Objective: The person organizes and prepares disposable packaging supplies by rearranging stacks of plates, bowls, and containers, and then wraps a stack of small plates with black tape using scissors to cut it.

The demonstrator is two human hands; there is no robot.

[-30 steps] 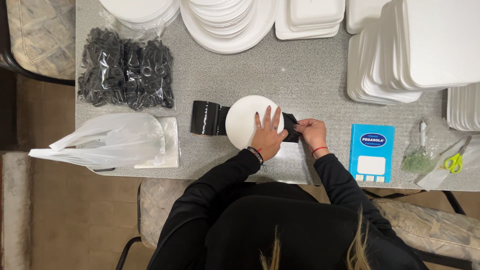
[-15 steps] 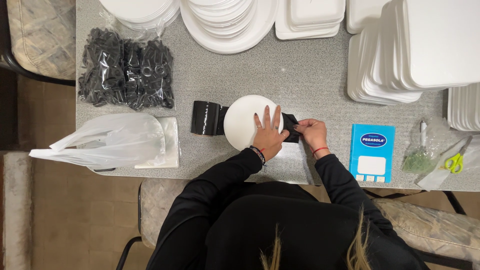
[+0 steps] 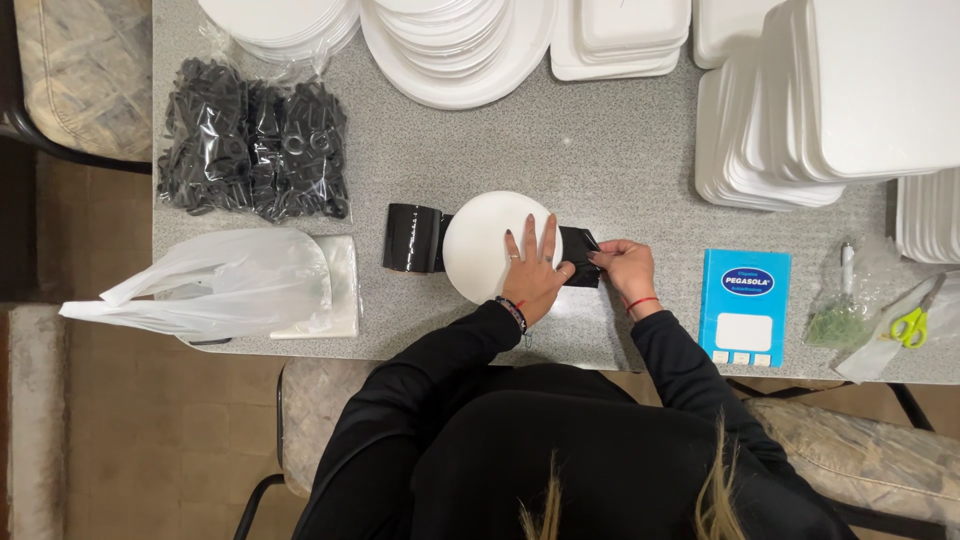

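A round white foam plate (image 3: 485, 243) lies face down on the grey table (image 3: 600, 140). My left hand (image 3: 535, 270) rests flat on the plate's right side, fingers spread. Under the plate runs a strip of black film from a black roll (image 3: 412, 238) at its left. My right hand (image 3: 622, 268) pinches the free end of the black film (image 3: 580, 268) just right of the plate.
Bags of black plastic pieces (image 3: 255, 140) and a white plastic bag (image 3: 225, 280) lie at the left. Stacks of white plates (image 3: 460, 40) and foam trays (image 3: 840, 100) line the back and right. A blue box (image 3: 744, 305) and yellow-green scissors (image 3: 912, 322) sit at the right.
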